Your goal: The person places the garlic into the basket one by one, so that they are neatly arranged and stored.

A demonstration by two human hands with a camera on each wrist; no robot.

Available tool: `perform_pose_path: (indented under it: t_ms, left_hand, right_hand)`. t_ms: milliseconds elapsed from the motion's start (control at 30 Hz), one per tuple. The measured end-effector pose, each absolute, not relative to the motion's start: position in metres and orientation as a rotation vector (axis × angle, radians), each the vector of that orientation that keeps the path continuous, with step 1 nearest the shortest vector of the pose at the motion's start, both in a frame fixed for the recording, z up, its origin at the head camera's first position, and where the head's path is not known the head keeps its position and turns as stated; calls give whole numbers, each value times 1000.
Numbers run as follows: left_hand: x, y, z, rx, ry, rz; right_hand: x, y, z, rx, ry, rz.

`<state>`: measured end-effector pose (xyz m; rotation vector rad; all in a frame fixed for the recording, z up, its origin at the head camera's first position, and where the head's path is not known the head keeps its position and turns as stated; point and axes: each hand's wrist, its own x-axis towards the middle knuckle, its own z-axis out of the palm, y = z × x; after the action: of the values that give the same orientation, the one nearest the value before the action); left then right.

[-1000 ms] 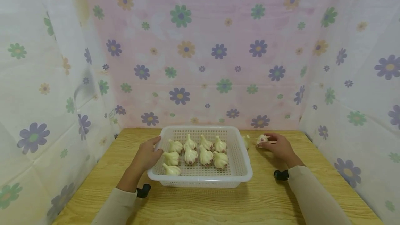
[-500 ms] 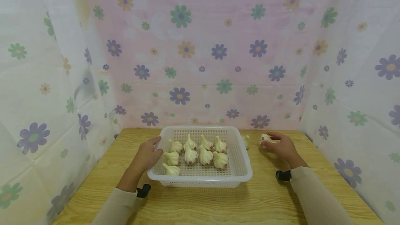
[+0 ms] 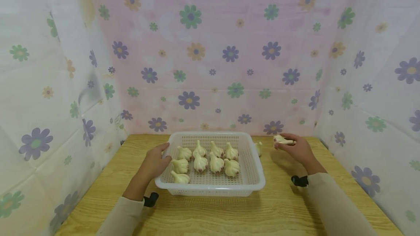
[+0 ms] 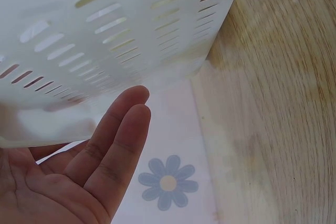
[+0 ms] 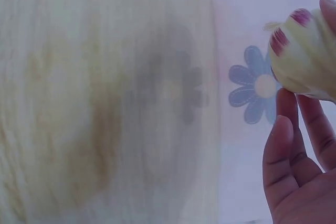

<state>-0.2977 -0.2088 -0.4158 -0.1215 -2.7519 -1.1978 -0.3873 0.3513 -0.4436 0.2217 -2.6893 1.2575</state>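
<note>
In the head view, several cream garlic bulbs with purplish bases lie in a white slotted plastic basket. My left hand holds the basket's left rim; in the left wrist view, two fingers extend beside the slotted wall. To the right of the basket, my right hand grips one garlic bulb between thumb and fingers, raised above the table, its stem toward the palm. The right wrist view shows that bulb's purple-streaked base close up. Another garlic bulb stands just outside the basket's right wall, partly hidden by it.
The basket stands on a wood-grain table. Flowered cloth hangs behind the table and along both sides. Black wrist mounts stick out inward from both sleeves.
My right hand has lifted the garlic bulb off the table, moving slightly up and right, and the bulb has turned in the fingers. My left hand and the basket have stayed put.
</note>
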Motion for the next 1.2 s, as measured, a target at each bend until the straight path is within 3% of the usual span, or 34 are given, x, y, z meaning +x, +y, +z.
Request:
perform_pose_path:
  t_ms: [733,1200]
  left_hand:
    - [-296,-209,-415,-140,-2745,-1206]
    - [-295,-207,-413,-130,-2742,-1195]
  right_hand:
    - [-378,333,-397,265,-2652,1195]
    - [-368,304,-364,440,-2635,1081]
